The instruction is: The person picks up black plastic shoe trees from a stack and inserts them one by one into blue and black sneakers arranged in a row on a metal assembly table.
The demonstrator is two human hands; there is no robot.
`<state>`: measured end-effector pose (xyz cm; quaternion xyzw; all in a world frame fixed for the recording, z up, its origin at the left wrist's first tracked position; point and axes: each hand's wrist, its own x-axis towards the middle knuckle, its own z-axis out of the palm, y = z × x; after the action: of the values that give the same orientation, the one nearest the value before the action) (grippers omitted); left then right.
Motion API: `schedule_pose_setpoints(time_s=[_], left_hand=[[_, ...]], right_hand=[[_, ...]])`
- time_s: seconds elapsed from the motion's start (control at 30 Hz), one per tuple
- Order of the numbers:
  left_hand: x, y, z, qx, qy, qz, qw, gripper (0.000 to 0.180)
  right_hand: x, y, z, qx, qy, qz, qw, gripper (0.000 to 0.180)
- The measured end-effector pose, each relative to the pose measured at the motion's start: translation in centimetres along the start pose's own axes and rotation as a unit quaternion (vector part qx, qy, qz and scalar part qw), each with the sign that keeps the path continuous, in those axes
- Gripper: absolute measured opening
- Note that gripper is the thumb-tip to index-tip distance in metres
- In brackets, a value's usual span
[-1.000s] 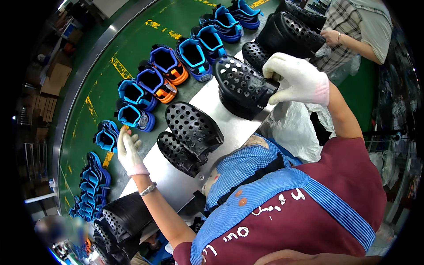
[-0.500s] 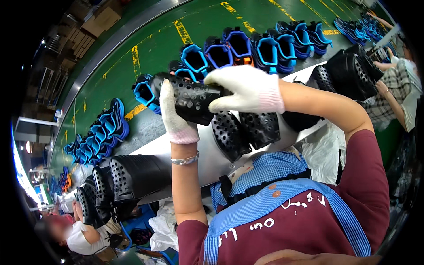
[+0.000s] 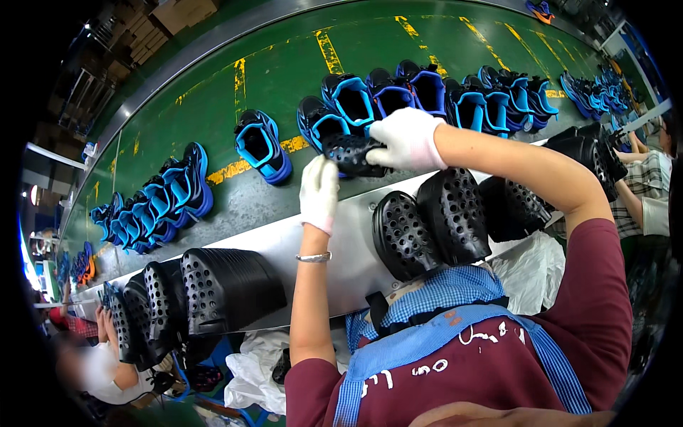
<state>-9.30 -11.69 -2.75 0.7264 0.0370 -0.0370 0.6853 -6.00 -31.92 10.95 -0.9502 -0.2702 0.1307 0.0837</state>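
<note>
Piece [image 3: 350, 154], black and perforated, is at the row of blue-lined shoes [image 3: 310, 119]; contact with them unclear. Right hand [image 3: 408, 140], white-gloved, grips its right end, thumb below. Left hand [image 3: 319, 192], fingers up, is at its left end; cannot tell whether it grips. Similar black pieces [image 3: 455, 217] stand on metal ledge [image 3: 341, 249].

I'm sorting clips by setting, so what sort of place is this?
Probably a shoe factory: lines of matching shoes stand on a long green surface, black holed shoe-shaped pieces sit along a metal ledge, and another person is nearby.
</note>
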Motion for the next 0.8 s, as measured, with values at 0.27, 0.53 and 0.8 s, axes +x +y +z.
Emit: schedule_pose_setpoints(time_s=[0.27,0.53,0.8], left_hand=[[2.4,-2.1,1.0,0.31,0.067,0.235,0.919,0.034],[3.3,-1.9,1.9,0.298,0.118,0.28,0.905,0.016],[3.0,-2.5,1.5,0.284,0.121,0.252,0.917,0.016]], right_hand=[[7.9,0.1,-2.0,-0.074,-0.054,0.028,0.995,0.043],[10.4,-1.6,2.7,-0.102,-0.028,0.035,0.994,0.025],[11.9,-3.5,4.7,-0.195,-0.08,0.011,0.977,0.028]])
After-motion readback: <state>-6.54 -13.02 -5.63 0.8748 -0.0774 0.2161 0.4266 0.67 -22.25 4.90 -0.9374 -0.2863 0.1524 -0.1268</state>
